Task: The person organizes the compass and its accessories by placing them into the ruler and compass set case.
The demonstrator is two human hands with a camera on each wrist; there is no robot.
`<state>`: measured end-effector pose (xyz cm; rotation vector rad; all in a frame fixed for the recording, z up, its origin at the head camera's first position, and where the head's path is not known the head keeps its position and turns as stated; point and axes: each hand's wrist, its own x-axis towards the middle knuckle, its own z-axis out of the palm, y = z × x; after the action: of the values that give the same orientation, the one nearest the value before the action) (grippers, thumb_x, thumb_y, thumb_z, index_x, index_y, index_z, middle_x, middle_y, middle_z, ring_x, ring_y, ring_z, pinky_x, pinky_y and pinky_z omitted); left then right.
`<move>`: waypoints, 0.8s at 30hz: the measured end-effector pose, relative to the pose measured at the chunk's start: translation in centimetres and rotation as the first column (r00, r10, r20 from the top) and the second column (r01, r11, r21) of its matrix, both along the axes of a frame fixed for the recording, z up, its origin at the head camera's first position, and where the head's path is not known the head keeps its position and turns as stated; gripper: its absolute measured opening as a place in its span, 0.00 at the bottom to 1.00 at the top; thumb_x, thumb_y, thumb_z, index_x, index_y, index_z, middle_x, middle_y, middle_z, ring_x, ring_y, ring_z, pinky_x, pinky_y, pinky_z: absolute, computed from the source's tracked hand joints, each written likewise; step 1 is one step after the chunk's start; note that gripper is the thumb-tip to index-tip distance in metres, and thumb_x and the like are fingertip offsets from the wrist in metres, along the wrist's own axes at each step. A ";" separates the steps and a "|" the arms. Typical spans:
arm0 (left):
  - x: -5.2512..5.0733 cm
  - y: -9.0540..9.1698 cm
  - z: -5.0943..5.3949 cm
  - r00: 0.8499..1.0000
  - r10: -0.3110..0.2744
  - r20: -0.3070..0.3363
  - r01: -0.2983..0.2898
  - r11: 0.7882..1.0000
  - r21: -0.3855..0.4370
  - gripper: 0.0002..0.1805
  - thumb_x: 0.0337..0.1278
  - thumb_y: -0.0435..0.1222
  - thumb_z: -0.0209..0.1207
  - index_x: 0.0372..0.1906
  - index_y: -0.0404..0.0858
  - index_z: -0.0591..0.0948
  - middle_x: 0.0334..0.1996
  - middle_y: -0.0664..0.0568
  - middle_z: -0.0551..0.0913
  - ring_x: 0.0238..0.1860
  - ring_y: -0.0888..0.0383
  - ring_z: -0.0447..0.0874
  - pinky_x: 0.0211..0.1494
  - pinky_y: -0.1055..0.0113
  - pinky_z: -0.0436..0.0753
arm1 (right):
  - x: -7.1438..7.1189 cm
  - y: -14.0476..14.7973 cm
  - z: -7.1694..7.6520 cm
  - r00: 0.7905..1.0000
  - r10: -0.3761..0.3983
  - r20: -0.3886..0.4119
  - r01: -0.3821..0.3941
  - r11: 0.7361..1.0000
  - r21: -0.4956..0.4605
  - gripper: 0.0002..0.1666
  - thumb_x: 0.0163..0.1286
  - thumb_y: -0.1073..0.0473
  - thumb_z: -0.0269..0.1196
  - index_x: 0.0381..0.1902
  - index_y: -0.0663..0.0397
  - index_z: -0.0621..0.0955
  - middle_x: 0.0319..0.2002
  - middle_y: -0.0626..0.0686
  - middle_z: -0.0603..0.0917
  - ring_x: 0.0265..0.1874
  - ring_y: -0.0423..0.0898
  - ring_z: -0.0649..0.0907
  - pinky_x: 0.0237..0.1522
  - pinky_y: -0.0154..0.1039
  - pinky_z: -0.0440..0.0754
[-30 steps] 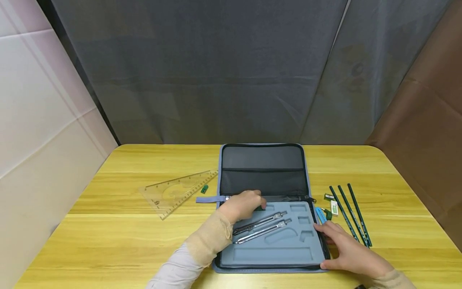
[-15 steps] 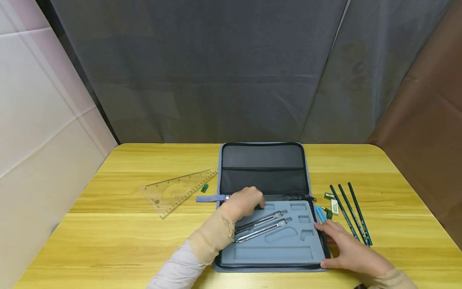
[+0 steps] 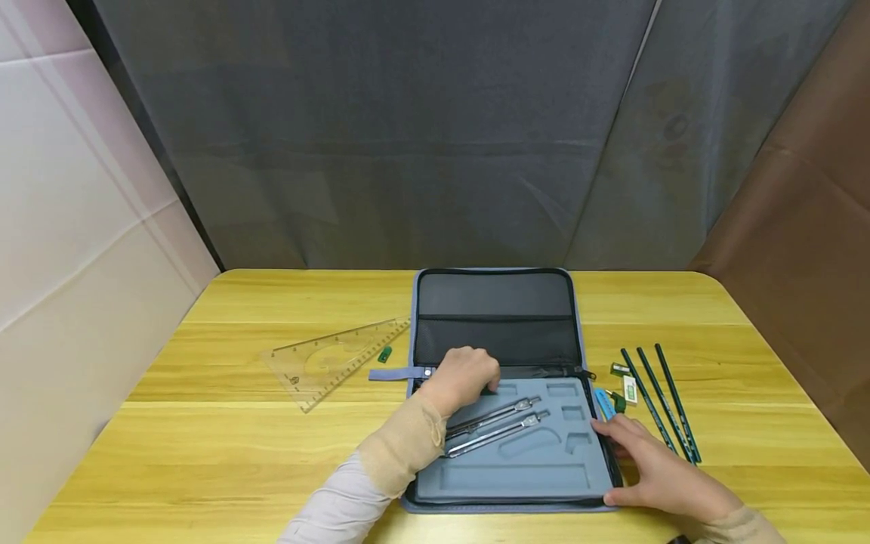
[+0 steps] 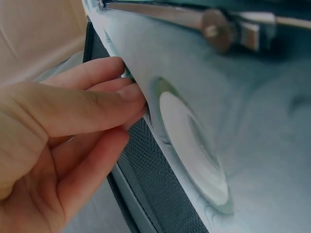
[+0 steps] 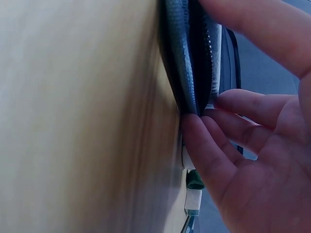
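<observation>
A zip case (image 3: 495, 298) lies unfolded, its grey-blue tray (image 3: 513, 477) nearest the person. My left hand (image 3: 464, 378) reaches over the tray's far edge. In the left wrist view its thumb and fingers pinch together there, a sliver of dark green between them; the rest of that thing is hidden. Two metal compasses (image 3: 499, 437) lie slantwise on the tray, partly behind the left wrist. My right hand (image 3: 649, 472) holds the case's right side, thumb by the front corner and bent fingers along the zip edge, as the right wrist view (image 5: 262, 160) also shows.
Left of the case lie a clear set square (image 3: 333, 363) and a small green sharpener (image 3: 384, 355). To its right are several dark green pencils (image 3: 669, 400), a white eraser (image 3: 630, 391), another sharpener (image 3: 619, 369), a green piece (image 3: 617, 402) and a blue piece (image 3: 604, 404).
My left hand has shifted slightly up and to the right, its wrist tipping steeper over the tray. The right hand, the case and the compasses stay put.
</observation>
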<state>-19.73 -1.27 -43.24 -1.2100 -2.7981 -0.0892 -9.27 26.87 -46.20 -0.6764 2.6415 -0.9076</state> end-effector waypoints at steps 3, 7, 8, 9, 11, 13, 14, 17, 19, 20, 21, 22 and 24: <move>0.1 0.0 0.1 0.999 0.024 -0.029 -0.025 1.000 -0.010 0.15 0.39 0.26 0.65 0.16 0.51 0.82 0.18 0.62 0.77 0.17 0.66 0.63 0.19 0.73 0.70 | -0.1 0.0 0.1 1.000 -0.001 0.010 0.001 1.000 -0.002 0.54 0.46 0.39 0.69 0.61 0.68 0.64 0.59 0.74 0.60 0.58 0.71 0.61 0.45 0.36 0.78; 0.1 0.1 0.3 0.999 0.032 -0.016 -0.032 0.999 -0.033 0.25 0.40 0.22 0.61 0.05 0.49 0.64 0.10 0.62 0.60 0.16 0.65 0.53 0.17 0.75 0.58 | -0.2 -0.1 0.2 1.000 -0.010 0.016 0.009 1.000 0.016 0.54 0.46 0.38 0.68 0.62 0.67 0.65 0.59 0.74 0.60 0.59 0.72 0.59 0.46 0.37 0.78; 0.1 0.1 0.4 1.000 0.030 -0.002 -0.030 0.999 -0.040 0.27 0.41 0.22 0.59 0.06 0.48 0.59 0.11 0.60 0.55 0.17 0.64 0.49 0.17 0.74 0.55 | -0.2 -0.1 0.2 1.000 -0.010 0.018 0.010 1.000 0.016 0.54 0.46 0.38 0.69 0.62 0.67 0.65 0.60 0.74 0.60 0.59 0.72 0.59 0.46 0.37 0.78; 0.1 0.1 0.4 0.999 0.030 0.016 -0.029 0.999 -0.045 0.28 0.42 0.21 0.58 0.07 0.48 0.55 0.13 0.59 0.52 0.18 0.63 0.47 0.18 0.73 0.53 | -0.2 -0.1 0.1 1.000 -0.011 0.016 0.011 1.000 0.020 0.54 0.45 0.38 0.69 0.62 0.66 0.65 0.60 0.74 0.60 0.59 0.72 0.58 0.46 0.38 0.78; 0.2 -0.1 0.6 0.998 0.033 0.055 -0.030 0.998 -0.052 0.27 0.44 0.22 0.57 0.07 0.47 0.57 0.13 0.59 0.55 0.18 0.64 0.50 0.19 0.74 0.55 | -0.2 -0.1 0.1 1.000 -0.012 0.008 0.012 1.000 0.027 0.54 0.45 0.38 0.68 0.62 0.66 0.65 0.59 0.73 0.61 0.59 0.72 0.59 0.47 0.40 0.78; 0.3 -0.4 0.7 0.995 0.033 0.095 -0.029 0.999 -0.043 0.22 0.45 0.23 0.59 0.08 0.48 0.70 0.14 0.61 0.67 0.18 0.67 0.57 0.20 0.76 0.61 | -0.2 -0.1 0.0 1.000 -0.013 0.004 0.013 0.999 0.035 0.54 0.45 0.38 0.68 0.62 0.65 0.65 0.59 0.72 0.62 0.59 0.72 0.59 0.47 0.43 0.78; 0.3 -0.5 0.7 0.992 0.028 0.120 -0.024 0.999 -0.036 0.21 0.46 0.22 0.59 0.10 0.47 0.72 0.16 0.61 0.69 0.19 0.66 0.58 0.21 0.76 0.61 | -0.2 -0.1 -0.1 1.000 -0.014 0.000 0.014 0.999 0.043 0.54 0.45 0.37 0.68 0.62 0.65 0.65 0.59 0.72 0.62 0.59 0.72 0.59 0.47 0.46 0.77; 0.3 -1.0 0.6 0.985 0.004 0.174 -0.005 1.000 0.006 0.20 0.47 0.20 0.56 0.11 0.46 0.72 0.15 0.60 0.68 0.18 0.66 0.57 0.20 0.76 0.58 | -0.1 -0.1 -0.2 1.000 -0.021 0.000 0.021 0.998 0.059 0.54 0.45 0.37 0.68 0.62 0.64 0.65 0.59 0.71 0.63 0.59 0.73 0.59 0.47 0.52 0.75; 0.2 -1.4 0.4 0.982 -0.004 0.190 -0.003 0.999 0.038 0.21 0.48 0.21 0.54 0.10 0.45 0.67 0.14 0.59 0.62 0.18 0.64 0.54 0.20 0.74 0.54 | 0.0 -0.2 -0.2 0.999 -0.030 0.013 0.029 0.998 0.061 0.54 0.45 0.37 0.68 0.62 0.64 0.65 0.59 0.71 0.62 0.59 0.72 0.59 0.47 0.52 0.75; 0.2 -1.6 0.4 0.981 0.001 0.193 -0.011 0.999 0.048 0.21 0.49 0.22 0.53 0.11 0.45 0.67 0.15 0.59 0.62 0.18 0.64 0.55 0.20 0.74 0.55 | 0.0 -0.2 -0.2 0.999 -0.033 0.016 0.032 0.998 0.061 0.54 0.45 0.37 0.68 0.62 0.63 0.65 0.59 0.71 0.62 0.59 0.73 0.59 0.48 0.53 0.74; 0.2 -1.9 0.4 0.981 0.013 0.191 -0.025 0.998 0.058 0.19 0.51 0.24 0.54 0.11 0.45 0.71 0.15 0.60 0.66 0.18 0.65 0.60 0.20 0.76 0.59 | 0.0 -0.2 -0.2 0.999 -0.036 0.021 0.034 0.998 0.061 0.54 0.45 0.38 0.69 0.62 0.64 0.65 0.60 0.71 0.62 0.59 0.73 0.59 0.48 0.54 0.74; 0.2 -2.2 0.4 0.983 0.029 0.181 -0.042 0.997 0.068 0.16 0.51 0.25 0.55 0.14 0.45 0.76 0.17 0.60 0.73 0.19 0.65 0.66 0.20 0.76 0.64 | 0.0 -0.2 -0.1 0.999 -0.044 0.029 0.042 0.997 0.063 0.54 0.45 0.38 0.69 0.62 0.63 0.65 0.60 0.71 0.62 0.59 0.72 0.58 0.48 0.54 0.74; 0.2 -2.9 0.4 0.985 0.062 0.162 -0.076 0.993 0.084 0.13 0.53 0.28 0.56 0.18 0.44 0.79 0.20 0.58 0.77 0.20 0.64 0.69 0.20 0.74 0.67 | 0.0 -0.2 -0.1 0.999 -0.046 0.028 0.044 0.997 0.068 0.54 0.44 0.38 0.69 0.62 0.63 0.65 0.60 0.71 0.62 0.59 0.72 0.59 0.49 0.56 0.73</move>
<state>-19.55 -4.14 -42.80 -1.1314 -2.9322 -0.3177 -9.24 26.67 -46.29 -0.5848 2.6580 -0.8292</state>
